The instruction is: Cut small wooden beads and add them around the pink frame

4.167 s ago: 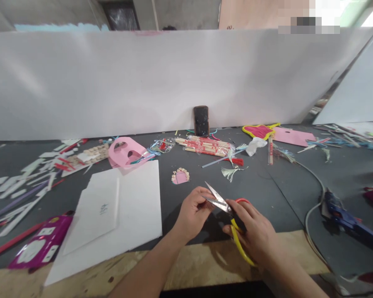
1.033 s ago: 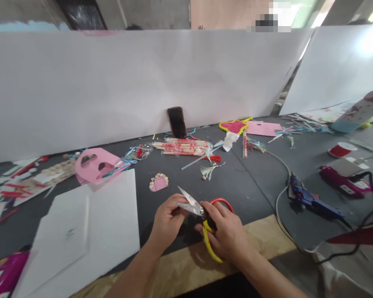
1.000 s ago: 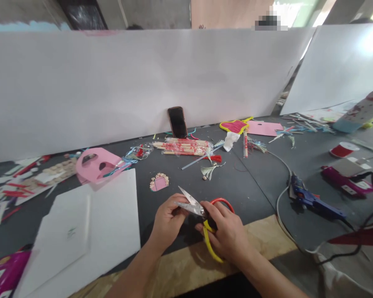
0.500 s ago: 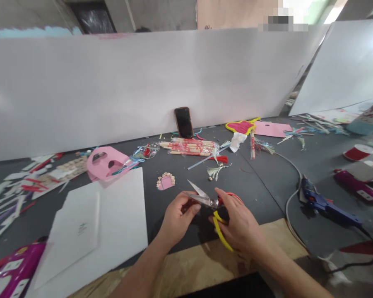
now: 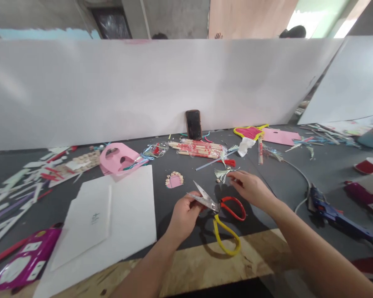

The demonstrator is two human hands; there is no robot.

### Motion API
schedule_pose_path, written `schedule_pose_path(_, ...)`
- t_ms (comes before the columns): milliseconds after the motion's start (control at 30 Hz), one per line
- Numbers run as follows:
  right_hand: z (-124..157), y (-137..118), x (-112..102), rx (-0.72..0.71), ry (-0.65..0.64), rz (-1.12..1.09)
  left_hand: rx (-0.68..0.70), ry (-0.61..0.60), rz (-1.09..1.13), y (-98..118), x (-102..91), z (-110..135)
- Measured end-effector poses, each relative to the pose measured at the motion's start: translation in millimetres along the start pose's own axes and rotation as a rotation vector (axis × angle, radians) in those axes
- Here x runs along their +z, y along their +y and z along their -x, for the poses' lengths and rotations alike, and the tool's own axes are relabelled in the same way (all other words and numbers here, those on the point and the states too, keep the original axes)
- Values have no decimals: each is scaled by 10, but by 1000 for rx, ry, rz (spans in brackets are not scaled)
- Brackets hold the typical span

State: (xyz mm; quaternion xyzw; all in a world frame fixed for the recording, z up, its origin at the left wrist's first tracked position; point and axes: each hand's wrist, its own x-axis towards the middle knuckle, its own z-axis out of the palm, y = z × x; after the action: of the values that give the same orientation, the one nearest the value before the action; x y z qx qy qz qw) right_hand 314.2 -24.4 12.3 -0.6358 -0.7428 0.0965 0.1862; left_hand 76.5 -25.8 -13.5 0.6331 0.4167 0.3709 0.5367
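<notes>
My left hand point(image 5: 184, 216) is closed on a blade of the scissors point(image 5: 216, 207), which have one red and one yellow handle. The blades are spread and the handles point toward my right side. Off the handles, my right hand point(image 5: 250, 188) is at a small pale tassel point(image 5: 222, 174) on the table, its fingertips pinched at the tassel's right end. A small bead-like piece point(image 5: 217, 181) lies just below the tassel. Left of it is a pink card piece point(image 5: 174, 181) edged with beige beads. A red tassel point(image 5: 228, 162) lies behind the pale one.
A phone point(image 5: 193, 125) leans on the white board point(image 5: 149, 87) behind wrapped sticks point(image 5: 198, 148). The blue glue gun point(image 5: 332, 213) and its cable lie at right. White sheets point(image 5: 133, 207), a pink mask-like cutout point(image 5: 119, 158) and paper strips point(image 5: 15, 198) are at left.
My right hand has let go of the scissors' handles and moved forward to the pale tassel. My left hand keeps the scissors by the blade. The view has shifted slightly.
</notes>
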Motion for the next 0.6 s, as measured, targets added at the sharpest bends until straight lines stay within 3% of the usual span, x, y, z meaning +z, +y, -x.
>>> schedule_pose_path(233, -309, 99, 290, -72, -84, 25, -27, 2, 89, -38, 21, -5)
schedule_pose_path(600, -316, 115, 343, -78, -70, -163, -19, -4, 60, -60, 5, -15)
